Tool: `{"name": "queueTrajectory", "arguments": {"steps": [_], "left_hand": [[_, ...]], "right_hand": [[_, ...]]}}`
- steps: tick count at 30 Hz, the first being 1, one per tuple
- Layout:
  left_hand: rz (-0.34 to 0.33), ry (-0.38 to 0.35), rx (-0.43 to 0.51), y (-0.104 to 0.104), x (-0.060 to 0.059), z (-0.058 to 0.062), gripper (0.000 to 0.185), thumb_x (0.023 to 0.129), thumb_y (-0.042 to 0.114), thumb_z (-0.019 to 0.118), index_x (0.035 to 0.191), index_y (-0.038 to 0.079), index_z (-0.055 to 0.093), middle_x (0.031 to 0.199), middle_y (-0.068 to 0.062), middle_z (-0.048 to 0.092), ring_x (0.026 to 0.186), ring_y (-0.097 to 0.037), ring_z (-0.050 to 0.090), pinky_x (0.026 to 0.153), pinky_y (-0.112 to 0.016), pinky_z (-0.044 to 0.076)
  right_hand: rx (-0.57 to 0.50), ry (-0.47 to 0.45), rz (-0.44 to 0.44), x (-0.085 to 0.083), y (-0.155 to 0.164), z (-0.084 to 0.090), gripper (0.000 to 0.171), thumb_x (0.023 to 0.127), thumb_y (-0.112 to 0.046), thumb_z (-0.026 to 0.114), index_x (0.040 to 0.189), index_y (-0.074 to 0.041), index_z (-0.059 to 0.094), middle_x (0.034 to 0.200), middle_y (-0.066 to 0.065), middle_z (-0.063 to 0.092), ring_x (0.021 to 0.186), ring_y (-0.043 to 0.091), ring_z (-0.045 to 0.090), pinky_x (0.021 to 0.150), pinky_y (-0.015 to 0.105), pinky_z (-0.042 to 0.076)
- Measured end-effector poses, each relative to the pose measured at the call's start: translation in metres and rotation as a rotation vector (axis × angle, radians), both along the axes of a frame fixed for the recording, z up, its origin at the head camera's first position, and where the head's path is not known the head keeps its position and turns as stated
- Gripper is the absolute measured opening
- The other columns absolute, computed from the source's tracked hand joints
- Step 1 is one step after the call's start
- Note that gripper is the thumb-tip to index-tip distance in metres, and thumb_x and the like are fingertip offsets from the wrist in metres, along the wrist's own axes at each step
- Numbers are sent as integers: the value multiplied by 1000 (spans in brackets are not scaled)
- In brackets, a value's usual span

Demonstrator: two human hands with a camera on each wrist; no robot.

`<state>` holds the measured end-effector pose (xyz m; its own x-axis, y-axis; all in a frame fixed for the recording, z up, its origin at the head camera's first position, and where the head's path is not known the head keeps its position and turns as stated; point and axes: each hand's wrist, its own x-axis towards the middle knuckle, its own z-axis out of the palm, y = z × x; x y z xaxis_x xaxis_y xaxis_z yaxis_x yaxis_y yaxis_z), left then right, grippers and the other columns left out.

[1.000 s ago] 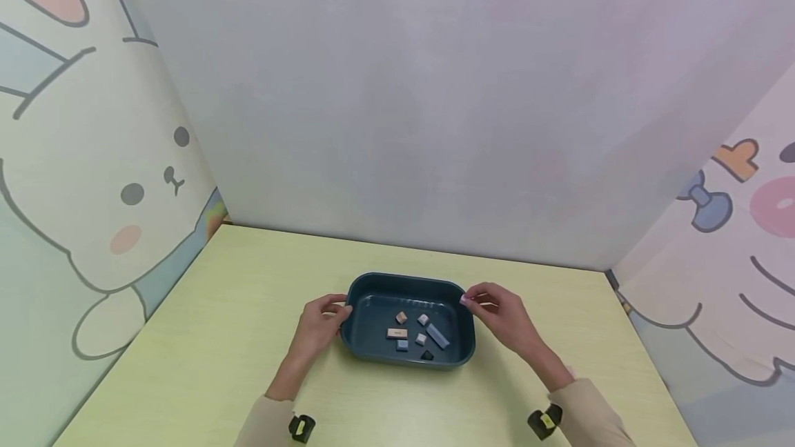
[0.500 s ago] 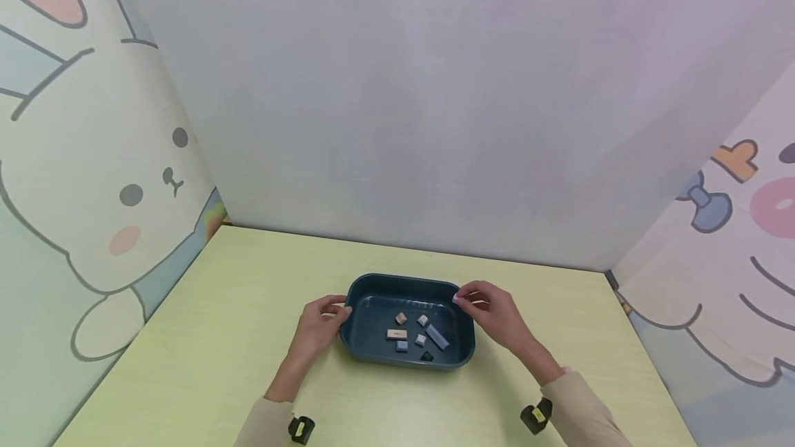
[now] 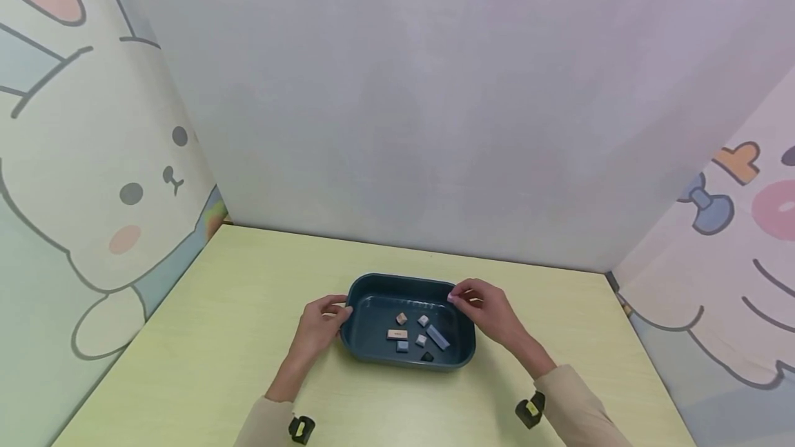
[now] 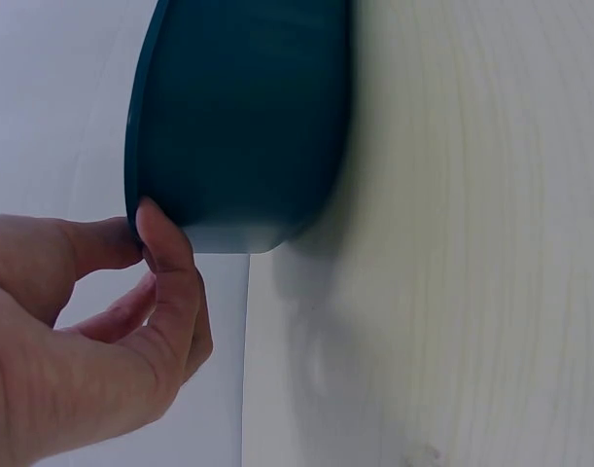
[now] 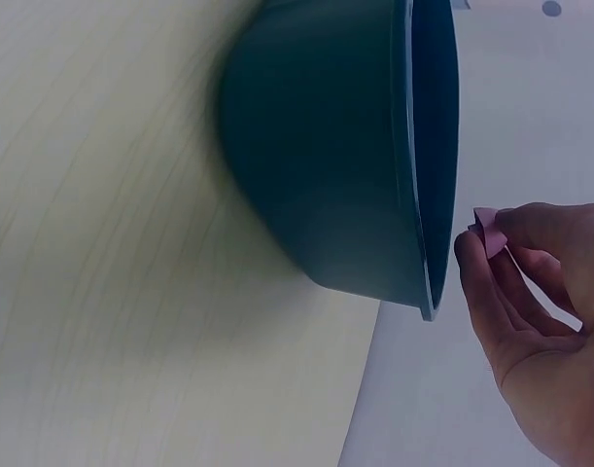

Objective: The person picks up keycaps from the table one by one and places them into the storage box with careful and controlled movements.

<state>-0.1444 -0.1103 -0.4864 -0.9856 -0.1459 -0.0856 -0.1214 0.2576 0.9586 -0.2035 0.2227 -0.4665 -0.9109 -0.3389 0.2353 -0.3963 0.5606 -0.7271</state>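
Note:
A dark teal plastic basin stands on the table in the head view. Its left rim is pinched between thumb and fingers of my left hand, as the left wrist view confirms at the basin wall. Over the basin's right end, my right hand pinches a small pink keycap between thumb and fingertips, just above the rim. Inside lie a long blue keycap, a peach wide keycap, a small blue keycap, a black keycap and several small pale ones.
The pale yellow table runs back to a plain light curtain. Cartoon-printed panels flank it on the left and right. Each wrist wears a dark strapped device.
My right hand has moved left with the pink keycap, from the basin's right rim to above its inside. The left hand, the basin and the keycaps in it stay put.

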Motion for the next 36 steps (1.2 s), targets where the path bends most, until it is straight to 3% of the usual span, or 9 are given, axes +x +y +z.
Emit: {"name": "queueTrajectory", "arguments": {"steps": [7,22,36], "left_hand": [[2,-10,2,1,-1,-1,29,98,7,68,124,-5,68,94,-12,68,77,-30,68,61,-29,54],[9,-6,-3,2,-1,-2,28,98,6,68,124,-4,68,94,-12,68,75,-28,68,62,-33,56],[5,-2,10,1,0,0,28,98,7,68,124,-5,68,94,-13,68,74,-28,67,60,-32,55]], "right_hand": [[35,2,11,-2,-6,-1,12,93,-9,77,104,-11,73,100,0,71,91,16,69,86,35,59],[102,-22,42,-10,-19,-1,10,94,-9,75,104,-11,72,100,1,71,89,15,70,84,31,59],[132,-41,113,-15,-30,-1,11,95,-5,73,105,-9,72,102,1,70,92,15,70,86,31,59]]}}
